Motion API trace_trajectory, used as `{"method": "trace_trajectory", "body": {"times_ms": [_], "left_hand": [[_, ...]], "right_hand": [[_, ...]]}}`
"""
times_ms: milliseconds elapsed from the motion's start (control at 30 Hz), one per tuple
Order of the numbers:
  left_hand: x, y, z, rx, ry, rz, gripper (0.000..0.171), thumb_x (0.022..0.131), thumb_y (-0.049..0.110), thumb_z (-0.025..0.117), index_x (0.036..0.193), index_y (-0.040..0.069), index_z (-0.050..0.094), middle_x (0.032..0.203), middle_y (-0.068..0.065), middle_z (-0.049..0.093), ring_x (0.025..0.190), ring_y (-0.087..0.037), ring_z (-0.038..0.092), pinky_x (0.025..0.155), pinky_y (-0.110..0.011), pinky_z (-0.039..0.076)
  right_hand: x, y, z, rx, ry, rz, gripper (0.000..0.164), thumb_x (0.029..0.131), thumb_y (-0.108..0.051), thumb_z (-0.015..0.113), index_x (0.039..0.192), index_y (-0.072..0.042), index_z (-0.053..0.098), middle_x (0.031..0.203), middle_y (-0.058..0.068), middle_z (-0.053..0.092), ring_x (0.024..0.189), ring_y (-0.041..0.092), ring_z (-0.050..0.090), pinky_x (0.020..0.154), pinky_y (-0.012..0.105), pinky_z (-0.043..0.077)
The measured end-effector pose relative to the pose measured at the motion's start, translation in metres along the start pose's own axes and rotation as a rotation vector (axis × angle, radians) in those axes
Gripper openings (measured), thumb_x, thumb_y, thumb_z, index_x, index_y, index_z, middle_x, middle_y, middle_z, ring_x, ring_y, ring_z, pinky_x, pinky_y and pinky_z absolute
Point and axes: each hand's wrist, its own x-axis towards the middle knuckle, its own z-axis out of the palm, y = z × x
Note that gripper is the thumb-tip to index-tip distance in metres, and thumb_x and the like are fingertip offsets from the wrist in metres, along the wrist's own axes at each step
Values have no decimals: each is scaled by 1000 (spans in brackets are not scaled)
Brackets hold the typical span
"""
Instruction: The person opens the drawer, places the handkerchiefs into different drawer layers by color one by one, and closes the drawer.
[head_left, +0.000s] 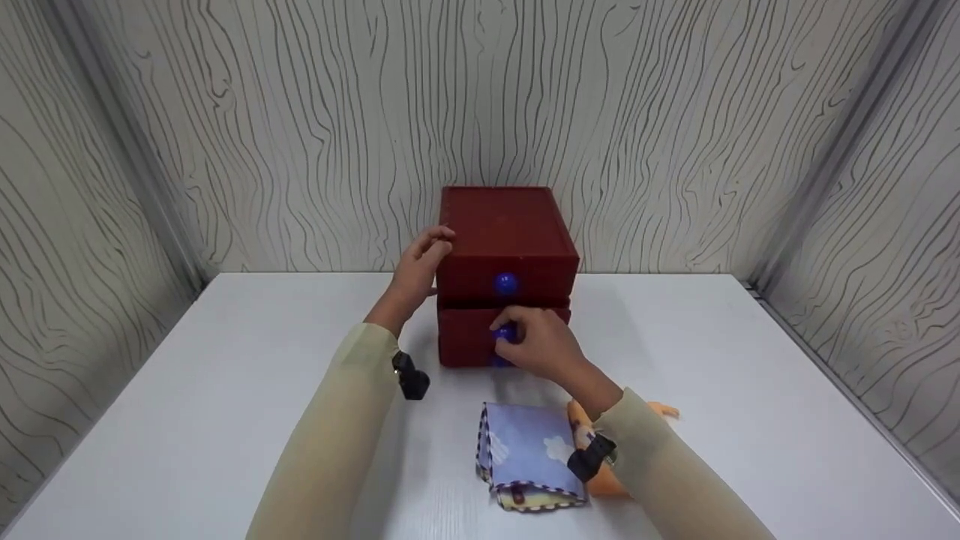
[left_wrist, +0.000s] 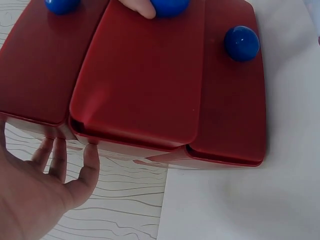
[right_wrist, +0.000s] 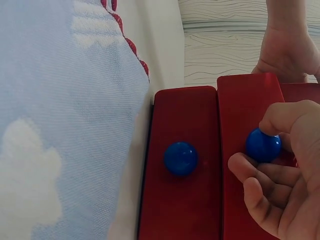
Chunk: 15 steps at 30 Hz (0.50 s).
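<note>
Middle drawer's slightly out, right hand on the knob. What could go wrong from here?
1. Slip: the right hand pinches a round, glossy blue knob on the middle drawer; fingers might slide off.
2. Shift: the left hand rests against the side of the red drawer unit; a hard pull might still drag it forward.
3. Bump: the folded blue cloth lies in front; a sliding unit could push into it.

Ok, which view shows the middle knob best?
Right wrist: the middle knob is large there, little covered by the right hand. Left wrist crops it at the top edge; the head view shows it small, partly behind that hand.
</note>
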Motion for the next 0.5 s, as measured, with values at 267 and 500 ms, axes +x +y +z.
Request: {"method": "trace_trajectory", "body": {"times_ms": [267,500], "left_hand": [[0,-1,-1,41,3,-3,27,99,35,42,122,26,53,143,1,41,130,-20,43,94,-60,44],[0,0,-2,45,3,2,30,98,34,42,125,24,51,143,-1,42,131,-21,42,93,-60,45]], "right_hand": [[-3,-3,0,-35,6,-28,12,78,-20,70,90,-23,70,67,-9,59,62,10,50,55,26,43],[-5,-3,-1,-61,-17,-49,11,80,-21,69,91,-23,68,71,-10,61,64,10,51,59,26,45]]}}
